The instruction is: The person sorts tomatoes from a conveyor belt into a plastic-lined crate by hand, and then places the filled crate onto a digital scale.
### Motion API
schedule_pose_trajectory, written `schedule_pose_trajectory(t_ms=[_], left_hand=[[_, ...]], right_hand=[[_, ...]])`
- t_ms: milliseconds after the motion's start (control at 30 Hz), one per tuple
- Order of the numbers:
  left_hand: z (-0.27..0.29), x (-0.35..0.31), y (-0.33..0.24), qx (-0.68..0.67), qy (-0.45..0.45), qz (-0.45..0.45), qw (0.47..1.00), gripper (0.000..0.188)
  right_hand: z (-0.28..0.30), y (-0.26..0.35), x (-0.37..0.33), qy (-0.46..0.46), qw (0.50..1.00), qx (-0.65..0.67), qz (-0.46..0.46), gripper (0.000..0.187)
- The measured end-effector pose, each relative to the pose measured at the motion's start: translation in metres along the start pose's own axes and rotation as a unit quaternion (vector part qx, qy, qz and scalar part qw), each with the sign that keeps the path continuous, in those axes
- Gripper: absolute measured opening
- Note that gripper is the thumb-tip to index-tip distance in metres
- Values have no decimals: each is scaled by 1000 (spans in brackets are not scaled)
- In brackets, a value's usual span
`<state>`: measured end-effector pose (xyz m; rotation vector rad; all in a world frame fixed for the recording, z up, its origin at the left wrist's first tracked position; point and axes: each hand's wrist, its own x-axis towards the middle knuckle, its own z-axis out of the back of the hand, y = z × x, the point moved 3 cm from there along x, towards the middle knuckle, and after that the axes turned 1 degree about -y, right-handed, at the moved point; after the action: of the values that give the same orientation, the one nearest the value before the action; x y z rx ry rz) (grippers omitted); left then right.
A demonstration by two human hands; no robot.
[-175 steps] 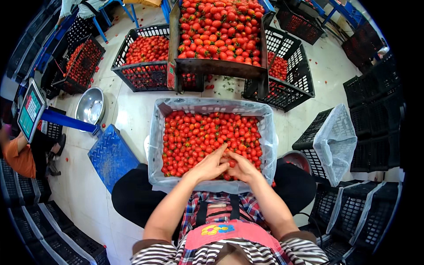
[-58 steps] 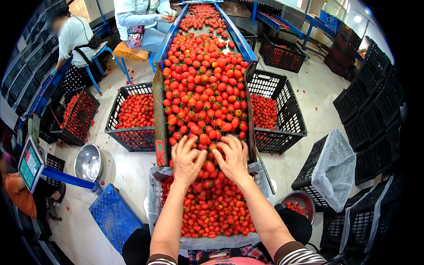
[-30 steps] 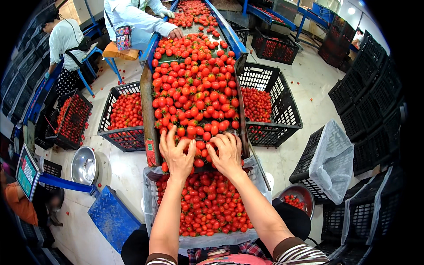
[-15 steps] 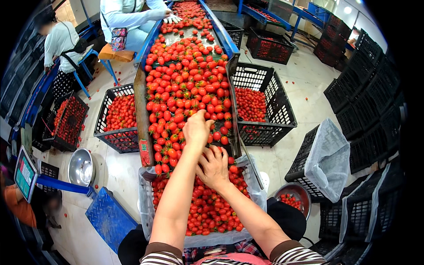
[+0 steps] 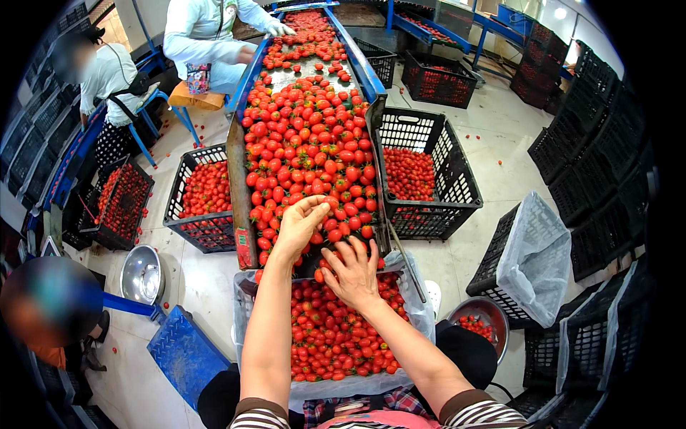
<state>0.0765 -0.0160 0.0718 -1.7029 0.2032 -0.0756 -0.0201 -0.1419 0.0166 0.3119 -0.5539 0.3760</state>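
While they lie heaped to its lower end, small oval red tomatoes with green calyxes [image 5: 307, 154] cover most of a sloping metal chute with dark lower walls and blue upper rails [image 5: 237, 179]. Left hand, bare [image 5: 304, 222]: above the heap, thumb and forefinger drawn together beside a tomato; whether it is pinched cannot be told. Right hand, bare [image 5: 354, 273]: lower on the chute, fingers spread and slightly bent over tomatoes near the end, palm not closed. Beneath the chute's end, before the person: one crate with a translucent plastic liner [image 5: 343, 387], holding many more red tomatoes. Flanking the chute: one black slatted plastic crate at left [image 5: 209, 240] and one at right [image 5: 432, 220], each part-filled with tomatoes. Farther left: a round, shiny steel basin [image 5: 141, 275] and a blue, ridged metal platform [image 5: 187, 357]. Farther right: a round metal bowl with a few tomatoes [image 5: 501, 323] and a black crate draped in clear plastic [image 5: 534, 264]. Upper left, beside the chute: a seated co-worker in pale blue sleeves [image 5: 204, 39], one white-gloved hand [image 5: 281, 29] over the tomatoes.
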Motion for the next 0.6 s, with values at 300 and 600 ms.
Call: schedule_pose_trajectory(t_ms=[300,600], left_hand=[[65,-25,-30,-325,12,-64,944,36],[29,-52,32,575,-261,-264,729,44]], right_hand=[[4,-20,21,-38,995,61,-70,63],[2,-31,33,-72,993,69,-65,45]])
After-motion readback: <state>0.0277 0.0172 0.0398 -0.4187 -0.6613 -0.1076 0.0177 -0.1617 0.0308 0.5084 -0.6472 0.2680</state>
